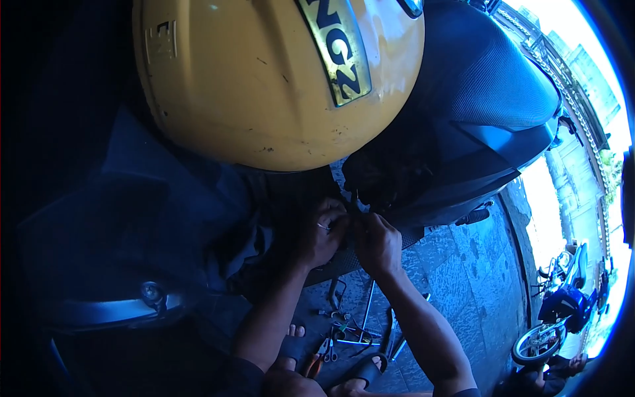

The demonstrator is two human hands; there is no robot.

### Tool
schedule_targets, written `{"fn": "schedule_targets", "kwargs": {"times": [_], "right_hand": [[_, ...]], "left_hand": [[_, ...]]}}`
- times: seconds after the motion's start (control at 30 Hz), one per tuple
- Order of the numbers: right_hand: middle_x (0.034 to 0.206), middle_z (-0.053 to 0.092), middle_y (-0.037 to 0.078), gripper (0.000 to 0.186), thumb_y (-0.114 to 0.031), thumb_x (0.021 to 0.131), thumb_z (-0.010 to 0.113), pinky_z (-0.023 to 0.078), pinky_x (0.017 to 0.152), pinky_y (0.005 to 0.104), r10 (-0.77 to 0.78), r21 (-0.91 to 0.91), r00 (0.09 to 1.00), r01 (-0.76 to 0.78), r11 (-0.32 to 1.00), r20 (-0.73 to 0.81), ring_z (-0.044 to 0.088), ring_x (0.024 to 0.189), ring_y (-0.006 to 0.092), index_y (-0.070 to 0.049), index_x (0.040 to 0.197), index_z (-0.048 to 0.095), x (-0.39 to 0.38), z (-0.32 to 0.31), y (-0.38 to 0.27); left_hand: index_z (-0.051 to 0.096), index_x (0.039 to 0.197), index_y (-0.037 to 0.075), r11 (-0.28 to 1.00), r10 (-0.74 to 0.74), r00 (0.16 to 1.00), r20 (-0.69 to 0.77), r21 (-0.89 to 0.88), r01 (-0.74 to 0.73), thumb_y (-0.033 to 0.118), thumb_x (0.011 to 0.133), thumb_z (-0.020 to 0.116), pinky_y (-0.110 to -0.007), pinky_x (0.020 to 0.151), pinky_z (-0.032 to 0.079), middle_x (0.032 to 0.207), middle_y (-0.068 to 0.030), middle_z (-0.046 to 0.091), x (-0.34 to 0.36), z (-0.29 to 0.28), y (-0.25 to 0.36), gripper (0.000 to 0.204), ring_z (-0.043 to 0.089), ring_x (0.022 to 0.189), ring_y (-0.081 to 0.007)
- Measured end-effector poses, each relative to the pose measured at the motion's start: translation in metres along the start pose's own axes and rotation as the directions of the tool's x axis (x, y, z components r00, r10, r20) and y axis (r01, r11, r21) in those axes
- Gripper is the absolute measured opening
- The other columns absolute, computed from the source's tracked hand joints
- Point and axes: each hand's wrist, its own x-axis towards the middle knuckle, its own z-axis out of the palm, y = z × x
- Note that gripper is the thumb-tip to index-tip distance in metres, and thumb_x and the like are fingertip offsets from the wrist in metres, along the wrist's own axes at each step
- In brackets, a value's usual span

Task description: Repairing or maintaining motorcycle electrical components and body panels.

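Both left hand (322, 235) and right hand (379, 246) curl, grip too dark to tell; orange-handled pliers (321, 351) below them seem laid within reach.

Spreads out as a worn, blue-grey slab floor (456, 271) and carries, clustered near a dark sandal (364, 372) with a foot (377, 362) in it, orange-handled metal pliers (316, 359), a small ring-handled metal tool (331, 353), thin silver metal rods (358, 342) and a bent dark piece (334, 298).
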Motion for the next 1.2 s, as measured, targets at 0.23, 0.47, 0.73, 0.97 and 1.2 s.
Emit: {"fn": "schedule_targets", "kwargs": {"times": [0.23,0.47,0.73,0.97,1.2], "right_hand": [[0.074,0.065,0.013,0.019,-0.018,0.093,0.061,0.052,0.061,0.0378,0.508,0.612,0.567,-0.785,0.095,0.648,0.071,0.073,0.0236,0.001,0.088,0.065,0.009,-0.005,0.012],[0.088,0.066,0.017,0.015,-0.013,0.091,0.064,0.055,0.063,0.0430,0.092,0.212,0.996,-0.095,0.973,0.021,0.071,0.076,0.0354,-0.003,0.102,0.064,0.000,-0.007,0.001],[0.088,0.068,0.017,0.014,-0.012,0.091,0.066,0.054,0.063,0.0404,0.080,0.202,0.997,-0.076,0.976,-0.008,0.070,0.076,0.0332,-0.001,0.100,0.066,0.003,0.002,0.008],[0.085,0.070,0.009,0.029,-0.021,0.095,0.068,0.054,0.065,0.0311,0.439,0.574,0.789,-0.614,0.541,0.430,0.066,0.074,0.0140,0.005,0.106,0.067,0.011,-0.010,0.001],[0.086,0.072,0.012,0.022,-0.016,0.093,0.069,0.055,0.067,0.0321,0.389,0.695,0.898,-0.414,0.587,0.207,0.070,0.075,0.0184,0.004,0.102,0.067,-0.016,0.013,0.005]], "left_hand": [[0.071,0.098,0.000,1.000,0.015,1.000,-0.002,0.027,-0.015,0.011,0.094,0.063,-0.035,0.089,0.052,0.106,-0.0103,0.065,-0.002,0.001,0.000,0.014,0.067,0.102,-0.0250],[0.071,0.098,0.000,0.997,0.045,0.998,-0.040,0.061,-0.042,0.014,0.094,0.065,-0.035,0.088,0.053,0.107,-0.0104,0.065,-0.001,0.002,-0.006,0.016,0.067,0.102,-0.0256],[0.070,0.096,-0.002,0.999,-0.027,0.999,-0.036,-0.024,0.026,0.006,0.092,0.064,-0.032,0.089,0.049,0.106,-0.0086,0.062,0.001,0.003,-0.004,0.011,0.063,0.102,-0.0201],[0.069,0.094,-0.003,1.000,0.006,0.999,-0.040,-0.019,-0.007,0.004,0.092,0.061,-0.032,0.089,0.050,0.105,-0.0092,0.062,-0.002,-0.001,-0.005,0.011,0.063,0.100,-0.0212],[0.068,0.093,-0.003,0.995,0.064,0.998,-0.030,0.083,-0.061,0.009,0.092,0.063,-0.035,0.088,0.051,0.104,-0.0122,0.063,-0.003,-0.001,-0.006,0.013,0.065,0.101,-0.0258]]}}
